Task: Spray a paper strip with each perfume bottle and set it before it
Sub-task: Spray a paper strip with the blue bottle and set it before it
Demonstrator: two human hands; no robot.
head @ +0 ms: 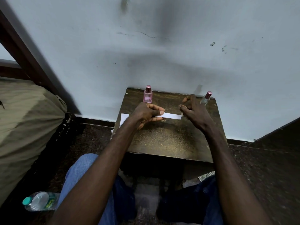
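Head view | left hand [144,113] pinches paper strip [172,116] at frame centre | right hand [194,109] spread wide, holding nothing | step: strip ready, unsprayed by appearance | next: grasp clear bottle [205,99] at right, still capped; pink bottle [148,95] stands behind the left hand on counter [170,140].

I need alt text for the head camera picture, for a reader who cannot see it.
A person's left hand pinches a white paper strip above a small dark wooden table, with the open right hand at its free end. A pink perfume bottle and a clear perfume bottle stand by the wall.

Dark wooden table [170,140] against scuffed pale wall [162,54], plastic water bottle [40,201] on floor, perhaps olive bedding [24,114] left
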